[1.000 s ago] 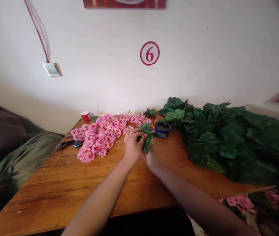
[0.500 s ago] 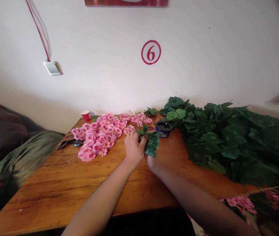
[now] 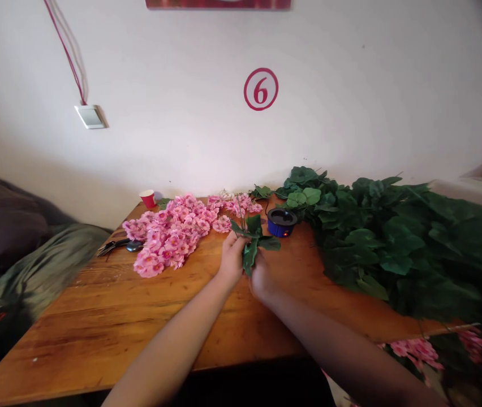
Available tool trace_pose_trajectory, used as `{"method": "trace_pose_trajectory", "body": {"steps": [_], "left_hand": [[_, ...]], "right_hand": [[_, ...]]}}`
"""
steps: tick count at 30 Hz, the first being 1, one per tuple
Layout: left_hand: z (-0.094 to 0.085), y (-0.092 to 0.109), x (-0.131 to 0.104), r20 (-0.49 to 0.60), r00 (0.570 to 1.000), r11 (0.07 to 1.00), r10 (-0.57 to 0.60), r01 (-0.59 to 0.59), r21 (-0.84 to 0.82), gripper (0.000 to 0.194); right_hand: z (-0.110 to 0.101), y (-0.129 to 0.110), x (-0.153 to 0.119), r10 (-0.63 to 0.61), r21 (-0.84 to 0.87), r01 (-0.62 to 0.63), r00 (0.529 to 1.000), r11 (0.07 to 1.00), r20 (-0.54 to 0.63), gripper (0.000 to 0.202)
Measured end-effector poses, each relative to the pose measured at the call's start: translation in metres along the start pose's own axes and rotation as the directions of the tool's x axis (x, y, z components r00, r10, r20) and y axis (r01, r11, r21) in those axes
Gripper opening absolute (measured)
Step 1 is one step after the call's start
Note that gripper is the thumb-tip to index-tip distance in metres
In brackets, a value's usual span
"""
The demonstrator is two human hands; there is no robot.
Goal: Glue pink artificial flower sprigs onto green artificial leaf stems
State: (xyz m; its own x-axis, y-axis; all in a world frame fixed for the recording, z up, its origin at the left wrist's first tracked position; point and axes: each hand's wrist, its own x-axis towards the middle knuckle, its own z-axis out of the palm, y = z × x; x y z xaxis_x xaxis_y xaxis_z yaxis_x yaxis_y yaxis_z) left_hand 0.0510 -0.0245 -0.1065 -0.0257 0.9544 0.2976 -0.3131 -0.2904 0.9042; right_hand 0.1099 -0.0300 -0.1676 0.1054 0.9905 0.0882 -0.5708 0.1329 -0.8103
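Between my two hands, above the middle of the table, is an artificial leaf sprig with dark green leaves and thin stems pointing up. My left hand grips it from the left, fingers closed near the base of the leaves. On the other side my right hand is closed around its lower part, its fingers partly hidden by the leaves. A heap of pink artificial flowers lies left of my hands. Just beyond them to the right stands a small blue pot with a dark bowl and a lit orange light.
A large pile of green artificial leaves covers the right side of the wooden table. At the back left are a red paper cup and black-handled scissors. More pink flowers show below the right edge.
The sprig has turned, its leaves now spreading upright between my hands. My left hand has shifted slightly down and right, and the pot's light is now visible.
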Motion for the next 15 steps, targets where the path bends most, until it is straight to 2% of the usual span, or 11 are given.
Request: {"method": "trace_pose_trajectory", "body": {"steps": [6, 9, 11, 15], "left_hand": [[-0.0047, -0.0037, -0.0021, 0.052, 0.998, 0.995, -0.037, 0.042, -0.088, 0.021], [-0.0071, -0.0044, -0.0011, 0.09, 0.996, 0.99, -0.027, 0.039, -0.134, 0.023], [-0.0075, -0.0028, -0.0002, 0.091, 0.996, 0.993, 0.018, -0.008, -0.115, 0.023], [-0.0066, -0.0001, 0.0015, 0.067, 0.997, 0.999, 0.045, -0.046, 0.001, 0.024]], "right_hand": [[-0.0007, -0.001, -0.0005, 0.016, 0.041, -0.017, 1.0, 0.999, 0.018, 0.049], [-0.0043, -0.0004, 0.0026, 0.056, 0.031, -0.06, 0.992, 0.998, 0.11, 0.051], [-0.0061, -0.0004, 0.0043, 0.065, 0.035, -0.071, 0.985, 0.997, 0.161, 0.054], [-0.0066, -0.0017, 0.0043, 0.054, 0.043, -0.062, 0.984, 0.997, 0.168, 0.054]]}}
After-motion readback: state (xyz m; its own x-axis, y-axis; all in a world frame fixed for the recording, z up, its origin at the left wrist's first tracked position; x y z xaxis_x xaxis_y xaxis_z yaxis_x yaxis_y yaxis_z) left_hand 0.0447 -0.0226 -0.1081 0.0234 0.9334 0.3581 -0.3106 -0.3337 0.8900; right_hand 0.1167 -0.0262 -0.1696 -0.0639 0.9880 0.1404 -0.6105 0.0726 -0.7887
